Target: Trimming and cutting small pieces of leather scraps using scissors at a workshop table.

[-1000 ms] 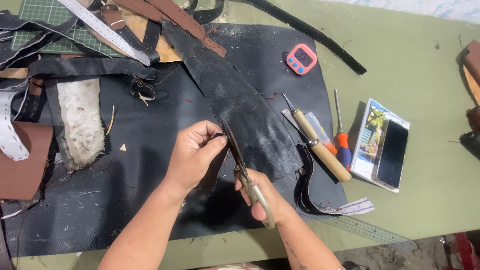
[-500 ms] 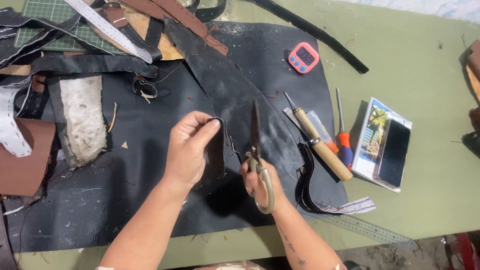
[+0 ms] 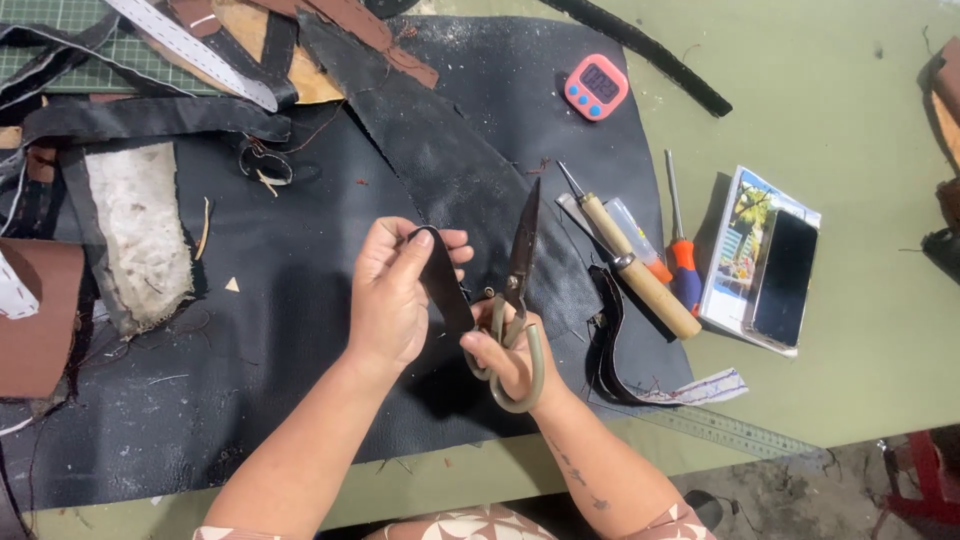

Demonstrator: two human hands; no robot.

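Pinching black leather strip (image 3: 443,285) in left hand (image 3: 393,295) | right hand (image 3: 510,355) gripping scissors (image 3: 515,300), blades closed, upright | above black leather sheet (image 3: 300,330) on surface (image 3: 860,370)

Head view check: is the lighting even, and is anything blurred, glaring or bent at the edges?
Head view: soft, even light, with short shadows under the left hand and right hand; the scissors and dark leather strip are sharp; a faint sheen shows on the black leather sheet, no harsh glare; the metal ruler and the table edge curve slightly, hinting at wide-angle distortion.
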